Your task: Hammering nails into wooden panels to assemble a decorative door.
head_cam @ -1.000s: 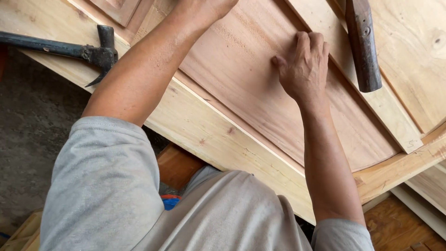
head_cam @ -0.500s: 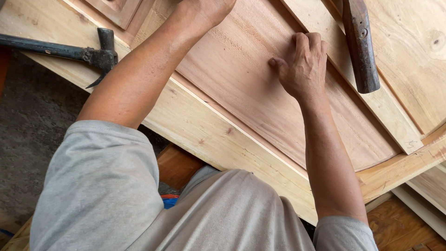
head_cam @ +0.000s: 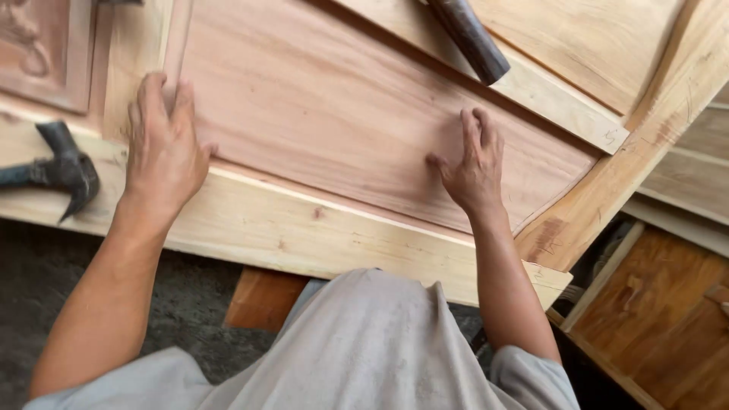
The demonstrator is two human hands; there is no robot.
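No packages, labels, signs or screens anywhere in view.

Reddish-brown wood panel [head_cam: 342, 114] with fine grain; pale yellowish frame rail [head_cam: 304, 228]; dark grey hammer head [head_cam: 68, 171] at left; light grey shirt [head_cam: 364, 349].
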